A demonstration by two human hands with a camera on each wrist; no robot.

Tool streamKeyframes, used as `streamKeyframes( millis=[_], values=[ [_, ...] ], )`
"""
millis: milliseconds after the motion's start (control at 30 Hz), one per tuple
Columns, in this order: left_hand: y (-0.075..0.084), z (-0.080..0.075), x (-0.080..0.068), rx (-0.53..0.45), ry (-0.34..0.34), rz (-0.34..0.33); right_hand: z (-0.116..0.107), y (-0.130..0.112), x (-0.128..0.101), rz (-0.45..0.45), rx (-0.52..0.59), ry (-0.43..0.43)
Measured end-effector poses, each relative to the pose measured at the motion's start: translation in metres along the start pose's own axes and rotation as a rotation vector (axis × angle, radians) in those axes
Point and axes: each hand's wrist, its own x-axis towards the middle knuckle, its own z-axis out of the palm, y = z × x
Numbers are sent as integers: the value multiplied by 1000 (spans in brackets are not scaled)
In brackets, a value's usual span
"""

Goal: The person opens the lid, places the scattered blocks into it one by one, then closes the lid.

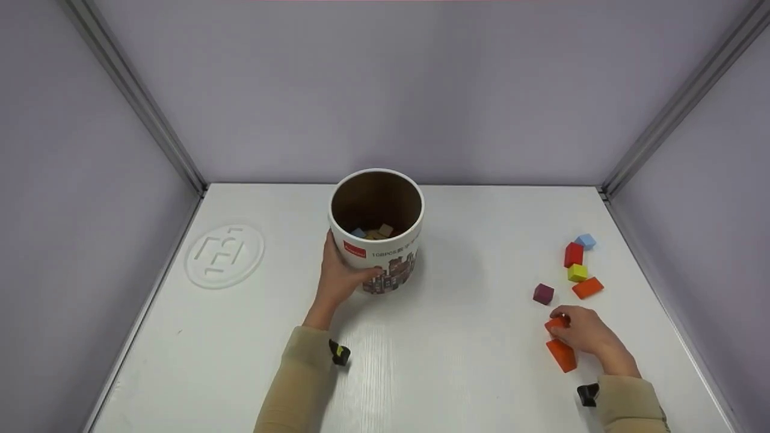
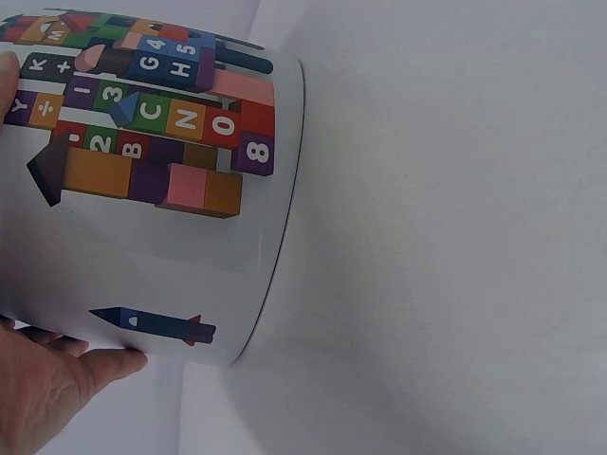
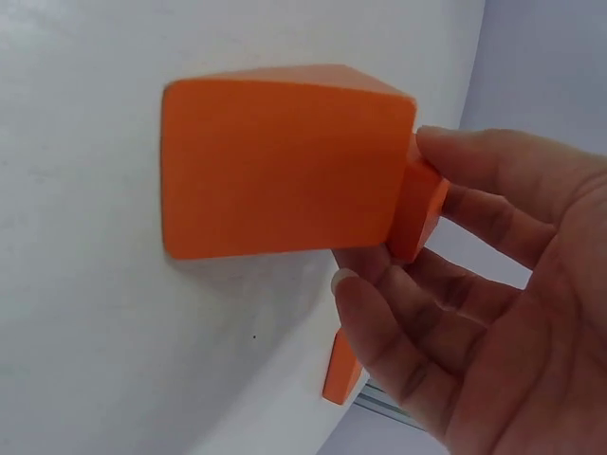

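My left hand (image 1: 340,278) grips the side of a white cardboard bucket (image 1: 391,273), its thumb across the printed front. In the left wrist view the bucket (image 2: 142,256) shows pictures of letter and number blocks. Inside its dark interior lie several wooden blocks (image 1: 379,233). At the right my right hand (image 1: 586,331) pinches an orange block (image 1: 554,325) between thumb and fingers, partly hiding it. Just nearer lies a second orange block (image 1: 561,356), large in the right wrist view, where the pinched block (image 3: 419,210) shows behind it.
Beyond the right hand lie a purple cube (image 1: 543,294), another orange block (image 1: 588,287), a yellow cube (image 1: 577,273), a red block (image 1: 574,255) and a light blue block (image 1: 585,242). A round embossed emblem (image 1: 224,256) is at the table's left. Grey walls enclose the table.
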Motion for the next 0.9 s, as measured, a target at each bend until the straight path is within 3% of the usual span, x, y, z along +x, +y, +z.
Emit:
streamKeyframes(
  millis=[300,500,700,900],
  values=[
    [1,-1,-1,-19,-2,-2,-11,-20,3,-75,20,76],
    [0,0,0,-19,-1,-4,-27,-61,6,-222,41,195],
    [4,-1,-2,-21,2,-1,-38,-104,9,-331,106,259],
    [0,0,0,-17,1,4,-48,-146,16,-497,66,383]
  ],
)
